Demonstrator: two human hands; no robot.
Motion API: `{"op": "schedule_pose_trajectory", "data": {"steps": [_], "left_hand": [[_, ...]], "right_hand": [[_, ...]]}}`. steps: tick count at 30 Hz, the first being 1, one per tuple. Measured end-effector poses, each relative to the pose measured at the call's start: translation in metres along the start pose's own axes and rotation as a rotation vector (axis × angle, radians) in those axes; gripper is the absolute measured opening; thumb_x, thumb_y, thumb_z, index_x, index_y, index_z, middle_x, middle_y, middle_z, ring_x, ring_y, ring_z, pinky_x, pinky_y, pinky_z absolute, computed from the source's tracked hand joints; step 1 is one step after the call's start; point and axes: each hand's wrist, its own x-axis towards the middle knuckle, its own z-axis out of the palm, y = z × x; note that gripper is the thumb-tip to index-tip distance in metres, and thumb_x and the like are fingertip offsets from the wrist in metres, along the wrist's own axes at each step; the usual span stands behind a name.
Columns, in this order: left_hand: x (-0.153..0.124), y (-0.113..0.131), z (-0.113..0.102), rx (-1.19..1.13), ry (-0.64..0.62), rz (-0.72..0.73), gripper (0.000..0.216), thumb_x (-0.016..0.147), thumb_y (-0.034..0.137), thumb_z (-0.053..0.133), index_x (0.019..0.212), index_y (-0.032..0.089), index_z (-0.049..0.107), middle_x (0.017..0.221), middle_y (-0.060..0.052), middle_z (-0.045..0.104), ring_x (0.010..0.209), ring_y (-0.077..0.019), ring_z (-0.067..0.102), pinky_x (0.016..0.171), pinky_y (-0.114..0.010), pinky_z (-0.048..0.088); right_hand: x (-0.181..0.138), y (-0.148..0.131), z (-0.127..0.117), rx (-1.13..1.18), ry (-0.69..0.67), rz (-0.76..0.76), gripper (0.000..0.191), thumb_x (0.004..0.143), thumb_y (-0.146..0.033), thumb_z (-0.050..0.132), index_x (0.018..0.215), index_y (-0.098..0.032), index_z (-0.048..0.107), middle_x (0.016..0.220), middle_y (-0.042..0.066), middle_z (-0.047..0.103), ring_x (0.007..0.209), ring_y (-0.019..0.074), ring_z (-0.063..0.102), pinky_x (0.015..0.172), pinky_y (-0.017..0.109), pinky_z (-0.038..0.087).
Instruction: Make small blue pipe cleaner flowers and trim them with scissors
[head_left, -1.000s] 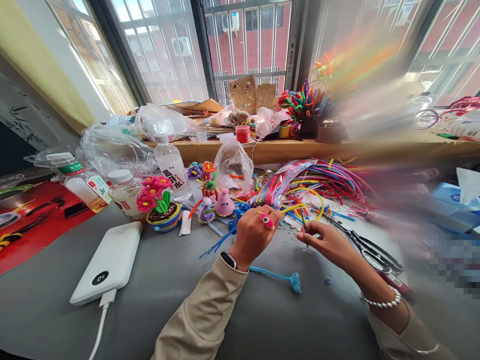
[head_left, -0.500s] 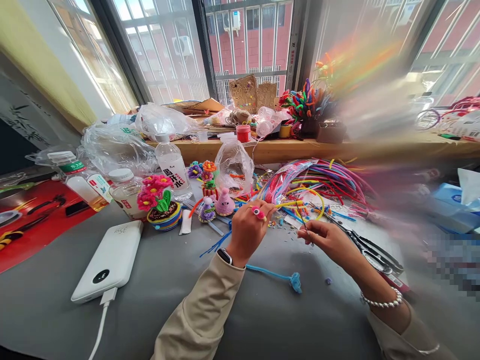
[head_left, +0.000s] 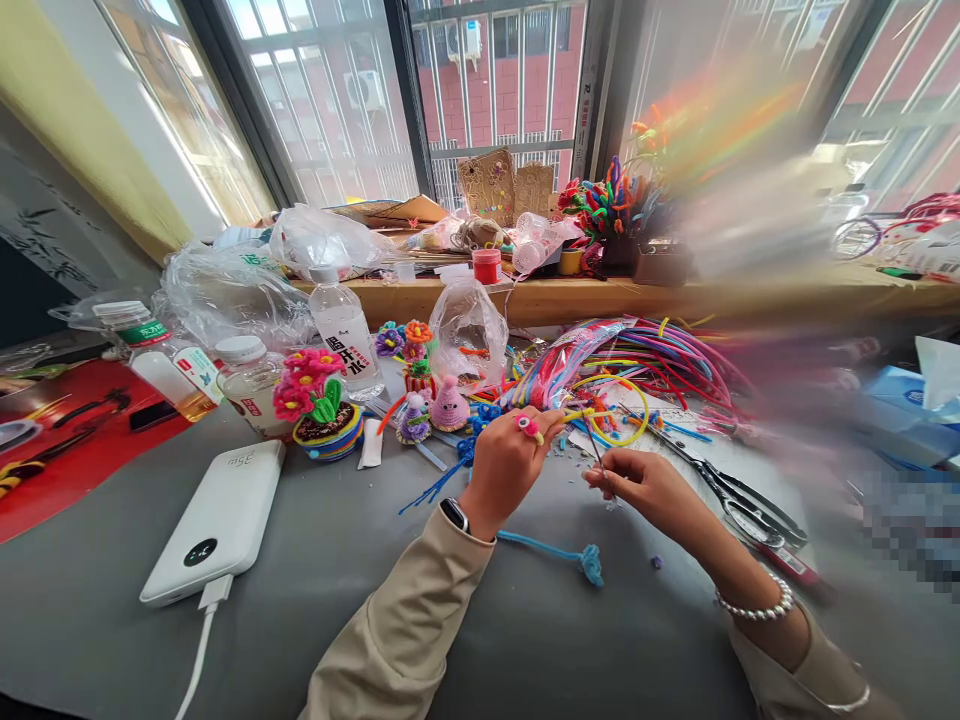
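Fuzzy stem [head_left: 577, 415] is super yellow, thin tool [head_left: 594, 446] looks kinda dark; ring [head_left: 531, 431] is hot pink with a white-and-dark dot; potted flowers [head_left: 307, 385] are hot pink too, leaves [head_left: 327, 405] green, pot [head_left: 328, 441] striped blue and yellow; sleeves [head_left: 405, 620] plain beige, tabletop [head_left: 562, 660] flat grey; power bank [head_left: 225, 510] white with a black oval [head_left: 201, 552]

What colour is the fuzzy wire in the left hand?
Yellow: the wire in the left hand shows best in the head view.

Towards the left edge of the surface [head_left: 570, 660], power bank [head_left: 214, 525]; behind, bottle [head_left: 251, 390]; to its right, potted flowers [head_left: 326, 430], then dolls [head_left: 448, 406]. Near the back edge, bundle of stems [head_left: 667, 365]; scissors [head_left: 739, 495] before it, rightwards. Between hands [head_left: 499, 462] and front edge, single flower [head_left: 591, 566].
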Motion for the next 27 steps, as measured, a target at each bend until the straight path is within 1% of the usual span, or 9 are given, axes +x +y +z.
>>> {"op": "schedule_pose_trajectory", "data": {"steps": [5, 9, 12, 16, 20, 27], "left_hand": [[-0.0001, -0.0007, -0.0006, -0.032, -0.031, 0.002, 0.021, 0.084, 0.022, 0.043, 0.095, 0.021, 0.06, 0.078, -0.002, 0.064, 0.072, -0.0118, 0.058, 0.067, -0.024, 0.044], [-0.0006, -0.0024, -0.0014, -0.04, -0.04, 0.014, 0.022, 0.083, 0.018, 0.043, 0.096, 0.022, 0.06, 0.078, -0.001, 0.064, 0.072, -0.0114, 0.057, 0.066, -0.023, 0.043], [-0.0001, -0.0019, -0.0034, -0.035, -0.027, 0.036, 0.022, 0.083, 0.018, 0.043, 0.095, 0.022, 0.06, 0.076, -0.001, 0.063, 0.069, -0.0108, 0.057, 0.063, -0.023, 0.042], [0.001, -0.0006, -0.0064, -0.027, -0.024, 0.062, 0.022, 0.082, 0.015, 0.043, 0.093, 0.022, 0.061, 0.077, 0.0, 0.063, 0.067, -0.0107, 0.056, 0.062, -0.023, 0.041], [0.0014, -0.001, -0.0071, -0.036, -0.023, 0.068, 0.023, 0.082, 0.013, 0.043, 0.091, 0.022, 0.061, 0.078, 0.0, 0.063, 0.069, -0.0112, 0.056, 0.063, -0.023, 0.042], [0.0009, -0.0036, -0.0048, -0.044, 0.029, 0.057, 0.02, 0.081, 0.016, 0.045, 0.091, 0.021, 0.062, 0.077, -0.001, 0.063, 0.07, -0.0118, 0.056, 0.064, -0.023, 0.042]], "right_hand": [[0.0003, 0.0052, 0.0031, 0.052, -0.056, -0.009, 0.031, 0.073, -0.049, 0.049, 0.065, -0.018, 0.047, 0.06, 0.0, 0.053, 0.059, 0.0138, 0.049, 0.056, 0.025, 0.039], [-0.0011, 0.0053, 0.0039, 0.071, -0.094, -0.019, 0.029, 0.073, -0.047, 0.048, 0.066, -0.018, 0.047, 0.062, -0.001, 0.051, 0.06, 0.0137, 0.048, 0.056, 0.025, 0.039], [-0.0026, 0.0046, 0.0026, 0.086, -0.146, -0.034, 0.032, 0.073, -0.049, 0.049, 0.067, -0.018, 0.045, 0.063, 0.0, 0.051, 0.06, 0.0136, 0.047, 0.057, 0.025, 0.039], [-0.0036, 0.0042, -0.0007, 0.142, -0.236, -0.048, 0.041, 0.071, -0.059, 0.047, 0.069, -0.018, 0.046, 0.065, 0.001, 0.054, 0.062, 0.0142, 0.049, 0.057, 0.025, 0.039], [-0.0034, 0.0026, -0.0032, 0.178, -0.235, -0.032, 0.046, 0.07, -0.063, 0.045, 0.069, -0.018, 0.048, 0.066, 0.002, 0.053, 0.063, 0.0149, 0.05, 0.058, 0.025, 0.039], [-0.0023, -0.0002, -0.0029, 0.198, -0.175, -0.034, 0.042, 0.073, -0.058, 0.046, 0.064, -0.017, 0.05, 0.056, 0.0, 0.051, 0.055, 0.0126, 0.048, 0.056, 0.024, 0.039]]}}
